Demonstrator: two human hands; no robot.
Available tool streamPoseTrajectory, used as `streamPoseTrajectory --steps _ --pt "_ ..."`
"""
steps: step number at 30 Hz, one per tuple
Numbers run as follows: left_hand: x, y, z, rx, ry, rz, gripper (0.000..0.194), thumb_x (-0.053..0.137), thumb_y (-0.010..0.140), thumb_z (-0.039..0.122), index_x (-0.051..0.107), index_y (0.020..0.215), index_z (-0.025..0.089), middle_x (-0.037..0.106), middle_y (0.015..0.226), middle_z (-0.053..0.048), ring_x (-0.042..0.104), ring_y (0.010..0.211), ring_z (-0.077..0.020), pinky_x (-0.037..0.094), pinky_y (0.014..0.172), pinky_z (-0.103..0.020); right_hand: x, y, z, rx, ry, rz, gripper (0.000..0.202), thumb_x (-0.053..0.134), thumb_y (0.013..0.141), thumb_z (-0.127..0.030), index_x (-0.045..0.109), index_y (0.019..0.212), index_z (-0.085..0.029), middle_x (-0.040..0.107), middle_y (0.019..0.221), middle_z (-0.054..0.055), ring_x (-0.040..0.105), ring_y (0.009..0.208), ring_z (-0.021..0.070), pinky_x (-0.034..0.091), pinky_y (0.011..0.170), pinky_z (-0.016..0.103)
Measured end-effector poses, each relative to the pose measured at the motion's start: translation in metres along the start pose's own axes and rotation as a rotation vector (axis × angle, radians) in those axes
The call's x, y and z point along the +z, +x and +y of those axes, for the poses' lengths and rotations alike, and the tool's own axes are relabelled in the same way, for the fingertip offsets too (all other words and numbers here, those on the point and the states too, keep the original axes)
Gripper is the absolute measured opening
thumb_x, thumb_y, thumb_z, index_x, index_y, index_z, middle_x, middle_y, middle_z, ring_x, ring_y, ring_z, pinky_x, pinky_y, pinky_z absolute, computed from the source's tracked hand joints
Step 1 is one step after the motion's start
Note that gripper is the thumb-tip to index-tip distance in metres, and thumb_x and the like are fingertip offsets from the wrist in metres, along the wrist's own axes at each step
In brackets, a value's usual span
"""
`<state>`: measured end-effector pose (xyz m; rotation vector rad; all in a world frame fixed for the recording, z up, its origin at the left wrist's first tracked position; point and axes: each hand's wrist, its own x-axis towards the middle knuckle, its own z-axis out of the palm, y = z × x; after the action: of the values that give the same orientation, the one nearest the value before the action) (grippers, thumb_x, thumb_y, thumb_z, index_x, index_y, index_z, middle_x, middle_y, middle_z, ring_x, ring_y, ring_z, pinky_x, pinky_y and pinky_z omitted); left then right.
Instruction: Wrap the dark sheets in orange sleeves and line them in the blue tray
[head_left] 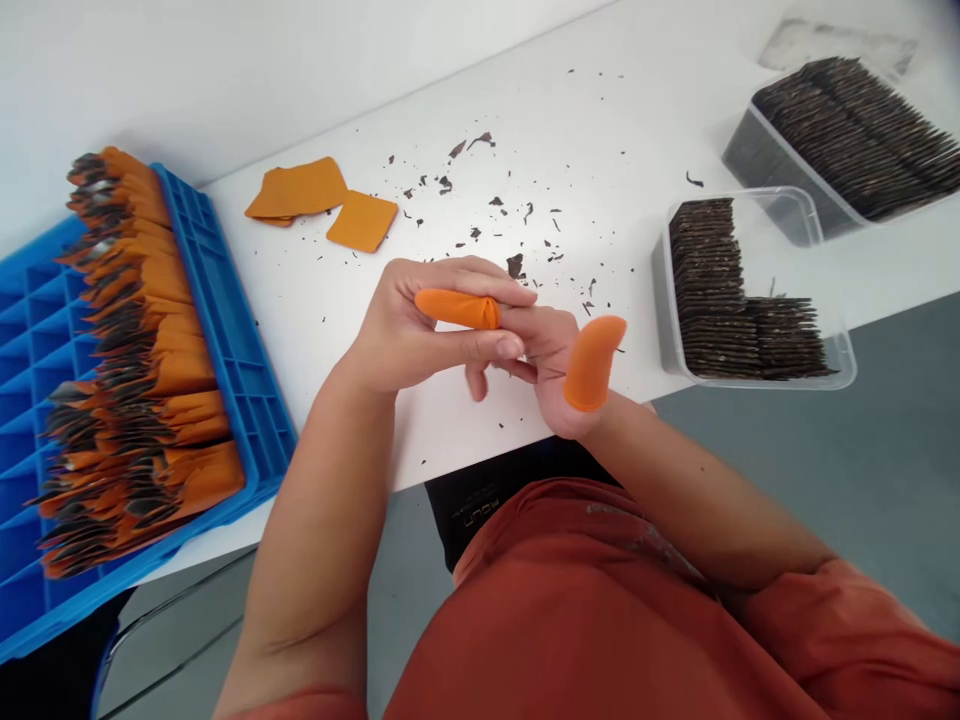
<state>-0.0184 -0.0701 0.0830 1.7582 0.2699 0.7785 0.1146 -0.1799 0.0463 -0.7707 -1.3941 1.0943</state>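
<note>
An orange finger cot (596, 362) covers the thumb of my right hand (551, 345). A second orange finger cot (459, 308) sits on its outstretched index finger, bunched up at the rim. My right hand's other fingers are partly bent and hold nothing that I can see. My left hand (409, 325) is closed round that index finger, its thumb below and its fingers above the bunched rim. Both hands are over the front part of the white table (337, 390).
Orange square packets (364, 221) lie behind my hands, among scattered dark flakes (445, 185). At left, a blue crate (247, 370) bears many orange packets with dark sheets (187, 360). At right, two clear tubs (846, 365) hold stacked dark squares (705, 290).
</note>
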Motion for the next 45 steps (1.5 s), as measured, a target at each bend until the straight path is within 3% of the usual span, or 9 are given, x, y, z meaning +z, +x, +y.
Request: streamPoseTrajectory --steps 5,9,12,16,22,28,33,38,45 --pt "-0.001 0.001 -0.001 -0.024 -0.042 -0.079 0.029 0.102 0.08 0.043 0.092 0.104 0.03 0.083 0.094 -0.004 0.077 0.071 -0.0155 0.066 0.058 -0.025 0.0 0.0 -0.002 -0.07 0.066 0.144 0.068 0.038 0.101 -0.085 0.052 0.072 -0.026 0.052 0.058 -0.001 0.037 0.054 0.0133 0.039 0.051 0.033" --pt "-0.001 0.0 -0.002 -0.045 -0.014 -0.101 0.042 0.103 0.077 0.05 0.09 0.112 0.03 0.083 0.102 -0.004 0.079 0.074 -0.0177 0.069 0.061 -0.029 -0.003 0.002 0.0 -0.092 0.024 0.158 0.069 0.031 0.104 -0.083 0.049 0.069 -0.027 0.049 0.058 0.0 0.04 0.056 0.0149 0.036 0.052 0.034" --pt "-0.005 0.0 -0.002 -0.07 0.027 -0.053 0.052 0.104 0.075 0.05 0.088 0.119 0.028 0.084 0.097 -0.005 0.083 0.087 -0.0239 0.073 0.077 -0.036 -0.004 0.003 0.005 -0.052 -0.075 0.242 0.067 0.03 0.105 -0.082 0.051 0.072 -0.027 0.049 0.059 -0.001 0.045 0.058 0.0157 0.039 0.055 0.034" --pt "-0.015 0.0 -0.001 -0.058 0.083 0.022 0.04 0.102 0.079 0.046 0.089 0.111 0.026 0.086 0.101 -0.007 0.082 0.095 -0.0235 0.071 0.09 -0.038 -0.004 0.002 0.01 -0.08 -0.146 0.291 0.065 0.03 0.106 -0.078 0.059 0.081 -0.026 0.051 0.06 -0.002 0.041 0.057 0.0145 0.04 0.056 0.033" --pt "-0.02 0.0 -0.002 -0.071 0.075 0.028 0.034 0.101 0.08 0.049 0.088 0.101 0.025 0.086 0.097 -0.007 0.082 0.092 -0.0222 0.069 0.088 -0.038 -0.003 0.004 0.007 -0.062 -0.208 0.315 0.079 0.016 0.105 -0.085 0.066 0.09 -0.025 0.053 0.058 -0.002 0.043 0.057 0.0152 0.047 0.06 0.035" --pt "-0.011 -0.003 0.002 -0.078 0.08 0.019 0.034 0.102 0.078 0.045 0.087 0.1 0.025 0.085 0.092 -0.005 0.081 0.087 -0.0216 0.069 0.086 -0.038 -0.003 0.003 0.012 -0.102 -0.118 0.289 0.054 0.042 0.108 -0.064 0.054 0.072 -0.026 0.057 0.058 -0.001 0.043 0.056 0.015 0.053 0.064 0.037" --pt "-0.011 -0.005 -0.001 -0.077 0.032 -0.014 0.038 0.106 0.073 0.048 0.088 0.099 0.026 0.083 0.092 -0.005 0.08 0.08 -0.0214 0.069 0.072 -0.035 -0.004 0.001 0.009 -0.035 -0.063 0.195 0.066 0.037 0.105 -0.079 0.058 0.07 -0.028 0.061 0.061 0.002 0.046 0.059 0.0175 0.052 0.061 0.038" --pt "-0.01 -0.002 -0.012 0.011 -0.025 -0.032 0.03 0.107 0.072 0.036 0.089 0.095 0.03 0.084 0.095 -0.005 0.08 0.09 -0.0215 0.068 0.077 -0.035 -0.002 0.004 0.002 0.082 0.07 0.115 0.08 0.024 0.098 -0.095 0.056 0.07 -0.027 0.062 0.059 0.002 0.043 0.053 0.0148 0.047 0.052 0.034" --pt "-0.006 0.001 -0.019 0.082 -0.069 -0.028 0.032 0.106 0.071 0.034 0.089 0.098 0.031 0.082 0.092 -0.003 0.077 0.085 -0.017 0.066 0.074 -0.031 -0.002 0.007 -0.001 0.136 0.24 -0.027 0.081 0.035 0.1 -0.09 0.072 0.122 -0.021 0.066 0.063 0.0 0.055 0.058 0.0155 0.048 0.052 0.029"
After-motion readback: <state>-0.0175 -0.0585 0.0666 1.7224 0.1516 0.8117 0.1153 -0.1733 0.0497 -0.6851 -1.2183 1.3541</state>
